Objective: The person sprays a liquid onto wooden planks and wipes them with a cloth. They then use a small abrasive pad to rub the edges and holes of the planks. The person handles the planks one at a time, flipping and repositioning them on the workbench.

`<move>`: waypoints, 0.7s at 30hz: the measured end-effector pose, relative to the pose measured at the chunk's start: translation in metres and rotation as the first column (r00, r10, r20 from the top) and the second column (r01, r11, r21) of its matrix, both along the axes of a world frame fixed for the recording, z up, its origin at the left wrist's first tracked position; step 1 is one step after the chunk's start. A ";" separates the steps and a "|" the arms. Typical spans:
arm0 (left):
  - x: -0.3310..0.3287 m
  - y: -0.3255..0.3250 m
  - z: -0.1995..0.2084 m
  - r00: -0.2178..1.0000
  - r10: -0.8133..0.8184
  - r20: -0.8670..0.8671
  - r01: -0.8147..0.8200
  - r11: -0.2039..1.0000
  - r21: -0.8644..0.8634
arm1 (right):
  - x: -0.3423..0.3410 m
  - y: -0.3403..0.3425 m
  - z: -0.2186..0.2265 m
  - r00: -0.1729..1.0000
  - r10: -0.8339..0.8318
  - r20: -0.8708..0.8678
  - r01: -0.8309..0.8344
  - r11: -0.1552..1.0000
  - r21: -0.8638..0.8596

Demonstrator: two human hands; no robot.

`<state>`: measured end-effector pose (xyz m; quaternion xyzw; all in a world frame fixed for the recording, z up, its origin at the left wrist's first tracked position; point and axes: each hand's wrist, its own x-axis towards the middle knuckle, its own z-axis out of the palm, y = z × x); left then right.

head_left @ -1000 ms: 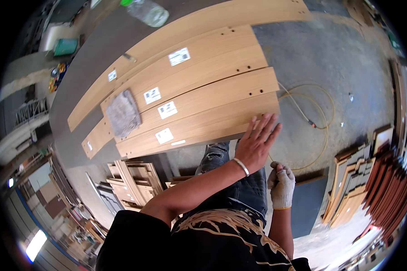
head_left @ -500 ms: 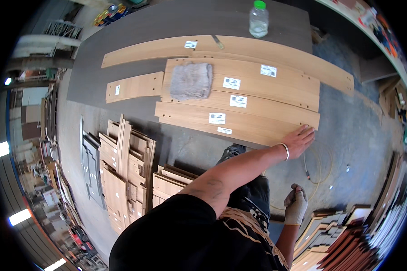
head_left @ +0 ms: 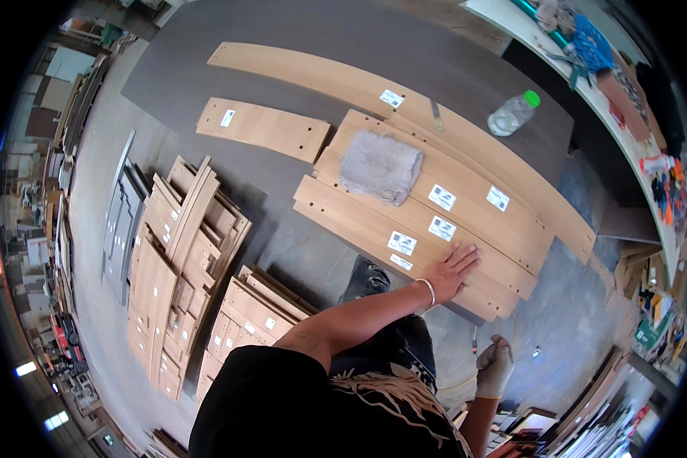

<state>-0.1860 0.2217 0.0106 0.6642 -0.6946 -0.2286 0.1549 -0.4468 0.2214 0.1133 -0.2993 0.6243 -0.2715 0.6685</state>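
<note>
My bare left hand [head_left: 452, 271] lies flat, fingers spread, on the nearest of several light-brown wooden boards [head_left: 343, 212] laid side by side. White labels stick to the boards, and small dark holes show at their ends. Low on the right, apart from the boards, my right hand [head_left: 495, 368] wears a pale glove and has its fingers curled in; whatever may be inside is hidden. A folded grey cloth [head_left: 380, 166] rests on the boards beyond my left hand. Farther back, a brush-like tool [head_left: 437, 114] lies near a clear jar with a green lid [head_left: 514, 114].
The boards rest on a large dark grey table [head_left: 298, 30]. Stacks of wooden panels [head_left: 172, 282] stand on the floor to the left. A white shelf [head_left: 511, 27] with tools runs along the far right. A thin yellow hose [head_left: 459, 384] lies on the floor near my right hand.
The view has turned, so the table and boards now slant down to the right. My left hand has slid inward from the near board's right end. My right hand stays curled.
</note>
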 end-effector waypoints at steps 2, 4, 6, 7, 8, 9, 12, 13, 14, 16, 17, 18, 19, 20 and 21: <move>0.006 0.006 -0.015 0.999 -0.030 0.015 0.031 0.996 -0.078 | 0.027 -0.017 -0.010 0.993 0.003 0.114 -0.008 0.999 0.038; -0.001 0.005 -0.019 0.998 -0.024 0.057 0.029 0.995 -0.099 | 0.060 -0.038 -0.003 0.978 0.075 0.193 -0.086 0.995 0.046; -0.005 0.001 -0.021 0.999 -0.039 0.010 0.040 0.996 -0.080 | 0.096 -0.059 -0.001 0.967 0.127 0.219 -0.139 0.990 0.038; -0.005 -0.003 -0.015 0.996 -0.069 -0.053 0.067 0.997 -0.041 | 0.111 -0.069 -0.002 0.969 0.139 0.206 -0.147 0.989 0.025; -0.002 -0.003 -0.009 0.996 -0.080 -0.039 0.079 0.997 -0.023 | 0.126 -0.077 -0.004 0.970 0.148 0.192 -0.154 0.988 0.013; 0.002 -0.003 -0.006 0.995 -0.097 -0.025 0.097 0.995 -0.012 | 0.144 -0.083 -0.004 0.977 0.158 0.141 -0.160 0.987 0.007; 0.023 -0.007 0.003 0.965 -0.260 0.010 0.259 0.964 0.058 | 0.192 -0.098 -0.010 0.985 0.153 0.077 -0.155 0.987 0.034; 0.036 -0.016 0.018 0.933 -0.359 0.002 0.355 0.924 0.143 | 0.203 -0.103 -0.011 0.966 0.164 0.198 -0.176 0.984 0.041; 0.049 -0.020 0.026 0.893 -0.450 -0.009 0.439 0.867 0.234 | 0.216 -0.106 -0.011 0.968 0.147 0.203 -0.159 0.986 0.044; 0.077 -0.015 0.022 0.980 -0.162 -0.116 0.175 0.979 0.104 | 0.238 -0.108 -0.010 0.969 0.111 0.221 -0.127 0.990 0.060; 0.105 -0.018 0.026 0.984 -0.084 -0.154 0.097 0.992 0.076 | 0.247 -0.111 -0.007 0.963 0.088 0.255 -0.114 0.989 0.092; 0.124 -0.014 0.019 0.996 0.044 -0.071 -0.044 0.999 0.006 | 0.256 -0.114 -0.005 0.959 0.087 0.270 -0.115 0.989 0.089; 0.158 -0.015 0.030 0.983 0.148 -0.111 -0.143 0.988 0.052 | 0.260 -0.118 -0.003 0.957 0.080 0.279 -0.106 0.991 0.080; 0.188 -0.015 0.037 0.962 0.268 -0.051 -0.262 0.961 0.091 | 0.264 -0.121 -0.002 0.954 0.076 0.290 -0.100 0.992 0.070; 0.212 -0.013 0.037 0.923 0.384 0.012 -0.383 0.916 0.120 | 0.266 -0.125 -0.003 0.957 0.070 0.281 -0.094 0.993 0.074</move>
